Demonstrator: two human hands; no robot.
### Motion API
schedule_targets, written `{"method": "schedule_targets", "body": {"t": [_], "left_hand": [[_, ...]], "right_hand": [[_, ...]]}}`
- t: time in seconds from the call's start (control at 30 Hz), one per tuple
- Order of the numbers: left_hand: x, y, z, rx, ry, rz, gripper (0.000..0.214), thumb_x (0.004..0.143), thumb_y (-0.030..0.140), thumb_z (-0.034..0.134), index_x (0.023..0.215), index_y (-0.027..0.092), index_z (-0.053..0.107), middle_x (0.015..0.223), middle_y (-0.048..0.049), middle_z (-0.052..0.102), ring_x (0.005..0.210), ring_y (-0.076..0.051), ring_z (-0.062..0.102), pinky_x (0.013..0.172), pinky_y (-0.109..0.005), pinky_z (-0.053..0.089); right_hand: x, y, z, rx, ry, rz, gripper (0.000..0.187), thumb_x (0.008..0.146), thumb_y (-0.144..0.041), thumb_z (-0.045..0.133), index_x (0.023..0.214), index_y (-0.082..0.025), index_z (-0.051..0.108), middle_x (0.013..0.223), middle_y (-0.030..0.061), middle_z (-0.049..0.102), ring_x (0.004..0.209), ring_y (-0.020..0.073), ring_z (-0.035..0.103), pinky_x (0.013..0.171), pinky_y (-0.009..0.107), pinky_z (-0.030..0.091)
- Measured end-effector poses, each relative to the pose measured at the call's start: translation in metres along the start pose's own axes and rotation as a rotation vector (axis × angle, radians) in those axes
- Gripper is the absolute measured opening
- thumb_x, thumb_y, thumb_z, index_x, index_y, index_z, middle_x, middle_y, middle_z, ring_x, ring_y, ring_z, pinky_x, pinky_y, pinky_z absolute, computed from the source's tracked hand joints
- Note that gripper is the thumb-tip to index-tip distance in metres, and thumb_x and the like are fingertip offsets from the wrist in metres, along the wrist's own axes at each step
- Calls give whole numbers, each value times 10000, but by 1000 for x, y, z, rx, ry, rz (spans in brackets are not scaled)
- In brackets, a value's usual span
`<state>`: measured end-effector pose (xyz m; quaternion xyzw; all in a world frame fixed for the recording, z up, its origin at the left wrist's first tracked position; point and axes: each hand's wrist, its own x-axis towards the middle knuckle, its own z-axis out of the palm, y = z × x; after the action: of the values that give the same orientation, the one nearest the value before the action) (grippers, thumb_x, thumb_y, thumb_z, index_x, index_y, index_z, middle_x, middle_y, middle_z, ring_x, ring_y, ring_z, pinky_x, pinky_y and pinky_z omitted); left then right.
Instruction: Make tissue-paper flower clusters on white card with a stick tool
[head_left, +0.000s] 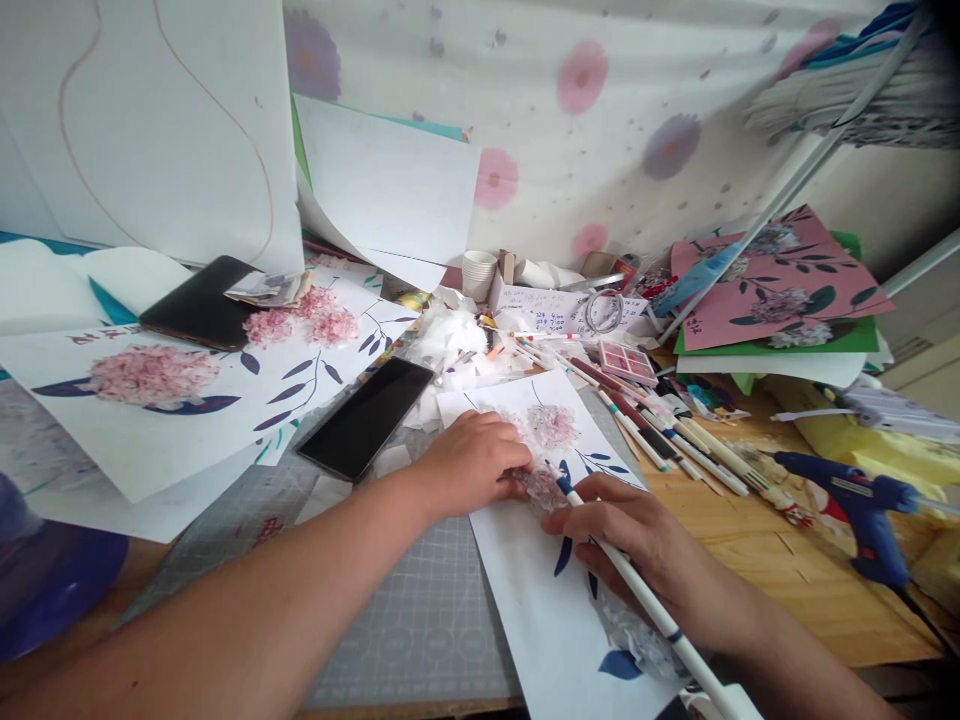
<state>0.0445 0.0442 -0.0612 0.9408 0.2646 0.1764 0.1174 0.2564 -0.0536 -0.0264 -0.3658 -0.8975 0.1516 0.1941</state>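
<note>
A white sheet of paper (pixel 517 580) with painted dark blue leaves lies at a slant before me, bearing crumpled pale-pink paper flowers (pixel 553 425). My left hand (pixel 480 457) is closed over the sheet, its thumb and curled fingers pinching the edge of the lower paper flower (pixel 546 488). In my right hand (pixel 637 540) is a long white pen (pixel 637 588) with blue bands. Its dark tip is close to that lower flower; whether it touches cannot be made out. Below my right hand, more crumpled whitish paper (pixel 630 630) is partly hidden by the pen.
Under the sheet is a grey cutting mat (pixel 405 610). A black phone (pixel 367 415) lies to the left, near a finished-looking flower picture (pixel 300 385). Several pens and brushes (pixel 667 425) spread to the right, with a blue glue gun (pixel 862 510) beyond. Torn white tissue (pixel 450 340) is heaped behind.
</note>
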Motion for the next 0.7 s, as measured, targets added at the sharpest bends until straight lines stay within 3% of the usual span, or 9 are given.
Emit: {"method": "schedule_targets", "body": {"t": [0.23, 0.37, 0.57, 0.7], "left_hand": [[2, 2, 0, -1, 12, -15, 127, 791, 337, 696, 774, 213, 676, 802, 2, 639, 844, -186, 551, 734, -305, 368], [1, 0, -3, -18, -7, -9, 119, 785, 340, 704, 799, 223, 689, 817, 7, 649, 848, -178, 551, 752, -296, 374], [-1, -2, -11, -52, -90, 4, 316, 676, 427, 783, 904, 230, 687, 877, 4, 640, 894, -201, 541, 797, -321, 373], [0, -1, -7, -26, -61, -2, 223, 706, 373, 771, 836, 219, 676, 829, 10, 626, 859, -189, 532, 780, -311, 363]], "right_hand": [[9, 1, 3, -140, -104, -74, 240, 893, -187, 490, 1119, -166, 568, 842, 83, 649, 921, 249, 546, 758, 356, 472], [7, 7, 6, -230, -95, -50, 217, 893, -196, 507, 1101, -181, 564, 864, 86, 648, 990, 274, 526, 791, 377, 466], [4, 13, 5, -213, -60, -18, 247, 882, -188, 525, 1128, -207, 548, 891, 87, 655, 993, 276, 538, 781, 388, 473], [5, 13, 5, -162, -20, -16, 211, 875, -184, 529, 1081, -209, 567, 876, 89, 657, 973, 268, 553, 787, 387, 478]]}}
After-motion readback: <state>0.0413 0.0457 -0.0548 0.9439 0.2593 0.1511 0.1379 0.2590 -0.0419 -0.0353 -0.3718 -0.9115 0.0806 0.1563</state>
